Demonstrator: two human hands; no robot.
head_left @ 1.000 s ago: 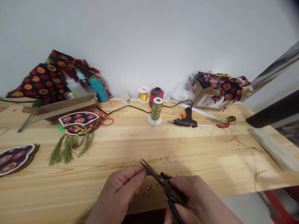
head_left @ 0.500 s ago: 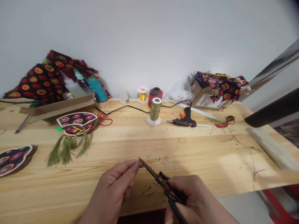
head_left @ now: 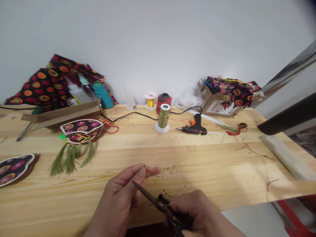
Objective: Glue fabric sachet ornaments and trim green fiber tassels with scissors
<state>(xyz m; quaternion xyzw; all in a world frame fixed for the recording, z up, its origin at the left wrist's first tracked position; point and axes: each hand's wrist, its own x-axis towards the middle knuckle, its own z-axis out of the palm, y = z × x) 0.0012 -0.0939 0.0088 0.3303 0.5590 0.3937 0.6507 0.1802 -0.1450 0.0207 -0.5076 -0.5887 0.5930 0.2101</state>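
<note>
In my right hand point(head_left: 197, 210) is a pair of dark scissors point(head_left: 149, 197), gripped by its black handles. The blades look closed and point up and left, with the tip in front of my left thumb. My left hand point(head_left: 123, 192) pinches thumb against index finger, and its other fingers stretch out behind to the right. Whatever sits in that pinch is too small to make out; only a dark speck shows at the fingertips. Small dark scraps point(head_left: 164, 192) lie on the wooden table point(head_left: 103, 210) around the scissors.
Fabric-covered pieces with green tassels point(head_left: 69, 158) lie to the left. Behind my hands stand an olive thread spool point(head_left: 164, 117), a yellow spool point(head_left: 150, 102) and a red spool point(head_left: 164, 102). A black glue gun point(head_left: 194, 128) lies right of them, before a cardboard box point(head_left: 218, 105).
The scissors have moved left and down from the left fingertips to in front of the thumb. My left hand's rear fingers have extended to the right.
</note>
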